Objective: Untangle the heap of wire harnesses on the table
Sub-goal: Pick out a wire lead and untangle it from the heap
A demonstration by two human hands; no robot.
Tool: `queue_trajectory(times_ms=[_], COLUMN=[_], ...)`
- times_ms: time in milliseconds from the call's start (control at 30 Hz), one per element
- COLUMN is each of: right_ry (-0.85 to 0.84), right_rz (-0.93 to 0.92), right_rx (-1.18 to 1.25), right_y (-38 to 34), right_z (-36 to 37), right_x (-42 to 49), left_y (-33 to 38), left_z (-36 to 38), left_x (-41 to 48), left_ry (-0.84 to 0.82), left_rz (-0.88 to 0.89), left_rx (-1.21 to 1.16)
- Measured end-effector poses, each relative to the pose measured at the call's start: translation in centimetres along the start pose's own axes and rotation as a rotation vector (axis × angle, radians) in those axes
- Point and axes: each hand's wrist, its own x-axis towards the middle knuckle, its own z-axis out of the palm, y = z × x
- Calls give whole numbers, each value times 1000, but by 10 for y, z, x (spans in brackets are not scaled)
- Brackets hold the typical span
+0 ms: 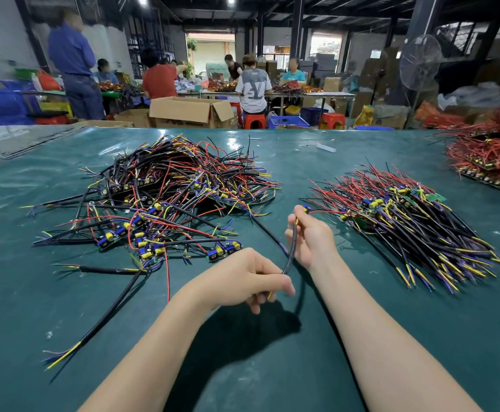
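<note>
A tangled heap of wire harnesses (177, 188) with black, red, yellow and blue leads and small circuit boards lies at the left centre of the green table (272, 367). To the right lies an aligned pile of harnesses (406, 221), all pointing the same way. Between the two, one black harness (292, 245) is held above the table. My right hand (311, 236) pinches its upper end near the small board. My left hand (251, 281) grips its lower end, where a yellow lead shows between the fingers.
A second pile of red wires on boards (489, 156) sits at the table's far right. A white scrap (326, 147) lies near the far edge. Beyond the table stand cardboard boxes (189, 111), red stools, blue crates, a fan and several people working at other tables.
</note>
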Motion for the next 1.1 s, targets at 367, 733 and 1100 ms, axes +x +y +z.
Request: queue_trajectory(times_ms=[367, 733, 1100], right_ry=[-71, -492, -654], right_rz=[7, 174, 112], right_rx=[-72, -190, -971], right_y=[3, -10, 8], right_z=[0, 10, 23], right_x=[-3, -17, -37], left_y=[12, 4, -28], left_z=[1, -30, -51], left_x=[-8, -19, -1], left_ry=[-200, -379, 791], left_rz=[-80, -214, -13], left_rx=[113, -66, -478])
